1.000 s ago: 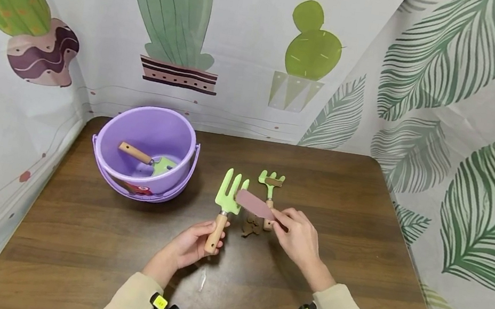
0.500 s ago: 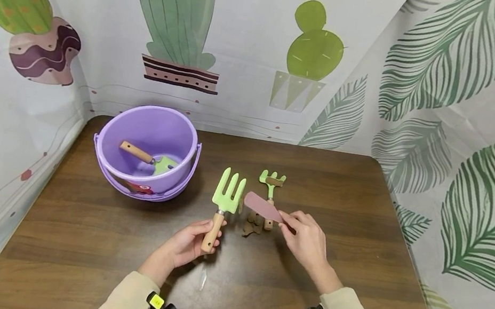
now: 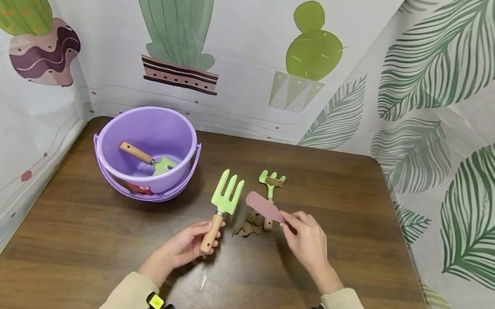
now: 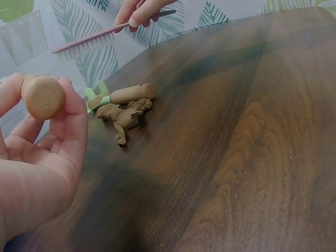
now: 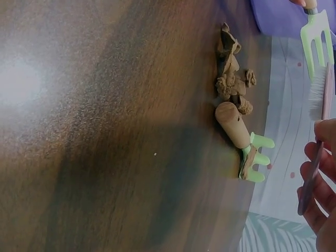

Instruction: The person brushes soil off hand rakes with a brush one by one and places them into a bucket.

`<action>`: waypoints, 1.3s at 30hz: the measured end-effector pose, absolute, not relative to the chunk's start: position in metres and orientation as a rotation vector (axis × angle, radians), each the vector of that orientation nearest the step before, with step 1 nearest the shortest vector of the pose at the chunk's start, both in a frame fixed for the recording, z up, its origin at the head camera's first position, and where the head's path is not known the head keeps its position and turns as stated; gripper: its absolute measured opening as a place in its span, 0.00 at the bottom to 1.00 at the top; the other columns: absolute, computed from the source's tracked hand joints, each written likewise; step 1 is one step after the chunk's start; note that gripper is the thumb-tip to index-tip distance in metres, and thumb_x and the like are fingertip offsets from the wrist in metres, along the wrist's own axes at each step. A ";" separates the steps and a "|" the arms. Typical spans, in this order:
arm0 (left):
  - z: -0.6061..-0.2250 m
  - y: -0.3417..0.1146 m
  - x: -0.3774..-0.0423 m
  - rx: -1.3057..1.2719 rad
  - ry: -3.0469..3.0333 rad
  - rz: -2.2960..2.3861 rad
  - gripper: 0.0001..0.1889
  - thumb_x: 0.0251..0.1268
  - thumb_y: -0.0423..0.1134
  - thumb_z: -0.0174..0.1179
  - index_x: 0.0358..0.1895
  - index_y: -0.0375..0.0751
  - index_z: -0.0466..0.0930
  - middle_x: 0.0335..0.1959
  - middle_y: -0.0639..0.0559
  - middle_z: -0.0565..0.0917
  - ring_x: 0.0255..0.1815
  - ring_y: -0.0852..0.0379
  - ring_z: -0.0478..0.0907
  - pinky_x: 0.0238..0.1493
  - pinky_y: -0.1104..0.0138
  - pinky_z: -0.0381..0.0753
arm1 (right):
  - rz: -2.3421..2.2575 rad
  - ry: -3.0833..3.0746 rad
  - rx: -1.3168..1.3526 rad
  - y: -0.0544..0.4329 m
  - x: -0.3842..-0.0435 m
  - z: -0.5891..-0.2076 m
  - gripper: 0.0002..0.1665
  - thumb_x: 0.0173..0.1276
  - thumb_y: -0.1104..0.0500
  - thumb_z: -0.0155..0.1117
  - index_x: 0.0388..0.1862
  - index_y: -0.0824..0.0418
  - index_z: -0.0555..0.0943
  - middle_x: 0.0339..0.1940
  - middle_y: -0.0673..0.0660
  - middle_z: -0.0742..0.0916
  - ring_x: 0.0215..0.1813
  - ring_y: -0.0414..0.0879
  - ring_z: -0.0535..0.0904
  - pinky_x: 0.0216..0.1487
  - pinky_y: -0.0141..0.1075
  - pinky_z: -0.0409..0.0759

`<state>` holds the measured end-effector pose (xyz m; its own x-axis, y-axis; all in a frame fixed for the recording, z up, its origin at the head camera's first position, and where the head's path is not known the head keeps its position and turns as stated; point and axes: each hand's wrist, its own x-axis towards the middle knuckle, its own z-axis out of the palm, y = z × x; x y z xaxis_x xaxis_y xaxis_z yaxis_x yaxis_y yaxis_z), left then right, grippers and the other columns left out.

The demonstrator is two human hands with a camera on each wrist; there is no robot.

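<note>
My left hand grips the wooden handle of a green three-pronged hand fork, raised over the table with its prongs pointing away. The handle's round butt shows in the left wrist view. Between finger and thumb, my right hand holds a pink brush by its handle, just right of the fork. White bristles show under the brush in the right wrist view, overlapping the fork's prongs there. Below the brush, brown clay-like clumps lie on the table beside a small green rake, which has a brown piece across its tines.
A purple bucket stands at the back left of the wooden table, holding a green trowel with a wooden handle. A printed cloth hangs behind the table and along its sides. A small clear sliver is on the table near my left wrist.
The brush has moved right, off the fork's prongs. The fork has shifted slightly left. A brown piece has dropped beside the fork and now lies at the left of the clumps.
</note>
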<state>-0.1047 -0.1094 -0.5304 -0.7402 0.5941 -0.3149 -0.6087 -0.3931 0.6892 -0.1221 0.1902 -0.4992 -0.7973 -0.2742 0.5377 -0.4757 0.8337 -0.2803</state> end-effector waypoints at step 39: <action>-0.493 -0.138 -0.130 0.024 2.405 1.553 0.15 0.52 0.32 0.61 0.45 0.32 0.80 0.31 0.45 0.83 0.28 0.59 0.77 0.29 0.69 0.77 | 0.543 -2.566 0.456 0.213 -0.114 -0.506 0.16 0.49 0.61 0.72 0.40 0.53 0.86 0.29 0.47 0.84 0.27 0.41 0.74 0.21 0.35 0.71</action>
<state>-0.1302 -0.1383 -0.4930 -0.9613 0.1629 -0.2224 -0.1357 0.4226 0.8961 -0.1144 0.2128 -0.5058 -0.8319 -0.2176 0.5105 -0.4057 0.8661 -0.2919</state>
